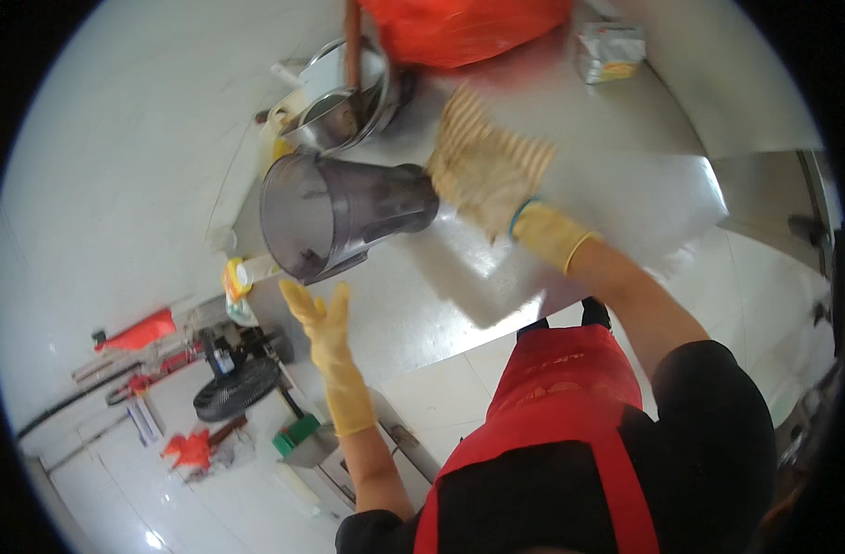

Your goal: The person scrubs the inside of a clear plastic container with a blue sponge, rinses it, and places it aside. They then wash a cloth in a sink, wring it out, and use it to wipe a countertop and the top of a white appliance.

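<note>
A dark translucent plastic jar [381, 197], like a blender jar, has its wide mouth towards the left and its narrow base towards the right. Whether it rests on the metal table [422, 305] cannot be told. Just below its rim is my left hand [325, 332] in a yellow rubber glove, fingers spread and nothing in them; contact with the rim is unclear. My right hand [544, 228], gloved the same way, holds a brown-striped cloth [488, 166] by the jar's base. The cloth is motion-blurred and covers the fingers.
Steel bowls [332, 118] and a wooden handle [353, 45] stand behind the jar against the wall. A red plastic bag [471, 28] and a foil packet [611, 52] sit at the far side. At lower left are a black fan [235, 388] and a green box [296, 435].
</note>
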`<state>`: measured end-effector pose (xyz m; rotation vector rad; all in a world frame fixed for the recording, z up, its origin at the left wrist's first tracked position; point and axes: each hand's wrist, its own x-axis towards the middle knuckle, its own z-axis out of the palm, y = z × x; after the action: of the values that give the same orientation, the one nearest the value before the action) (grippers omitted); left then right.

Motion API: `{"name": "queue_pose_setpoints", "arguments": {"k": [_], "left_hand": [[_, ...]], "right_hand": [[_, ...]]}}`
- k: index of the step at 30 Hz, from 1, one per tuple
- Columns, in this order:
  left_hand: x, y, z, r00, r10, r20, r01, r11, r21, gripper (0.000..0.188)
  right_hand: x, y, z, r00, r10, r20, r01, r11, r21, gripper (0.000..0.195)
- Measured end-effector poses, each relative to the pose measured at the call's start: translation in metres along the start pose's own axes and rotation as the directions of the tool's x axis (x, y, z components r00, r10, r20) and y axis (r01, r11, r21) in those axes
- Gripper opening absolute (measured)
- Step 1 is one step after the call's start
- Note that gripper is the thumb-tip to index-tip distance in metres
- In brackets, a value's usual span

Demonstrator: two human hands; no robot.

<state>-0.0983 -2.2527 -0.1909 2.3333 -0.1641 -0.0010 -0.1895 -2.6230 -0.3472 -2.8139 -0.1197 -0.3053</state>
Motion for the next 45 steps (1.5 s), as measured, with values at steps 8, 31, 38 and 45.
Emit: {"name": "queue_pose_setpoints", "arguments": {"k": [8,31,38,45], "left_hand": [[0.086,0.012,-0.005,0.632,0.029,0.774,0.272,0.927,-0.257,0.032],[-0.006,0.037,-0.015,0.52,0.193,0.832,0.409,0.799,-0.441,0.042],[-0.023,0.132,0.09,0.42,0.138,0.897,0.642,0.654,-0.401,0.032],[-0.019,0.2,0.206,0.358,0.22,0.907,0.465,0.801,-0.377,0.036]], "right_hand": [[-0.143,0.004,-0.02,0.989,0.144,-0.026,-0.141,0.986,0.094,0.065],[-0.143,0.016,-0.063,0.866,0.5,-0.009,-0.491,0.852,0.18,0.046],[-0.234,0.112,-0.132,0.696,0.621,-0.36,-0.689,0.719,-0.093,0.064],[-0.22,-0.045,-0.066,0.913,0.379,0.148,-0.377,0.925,-0.043,0.067]]}}
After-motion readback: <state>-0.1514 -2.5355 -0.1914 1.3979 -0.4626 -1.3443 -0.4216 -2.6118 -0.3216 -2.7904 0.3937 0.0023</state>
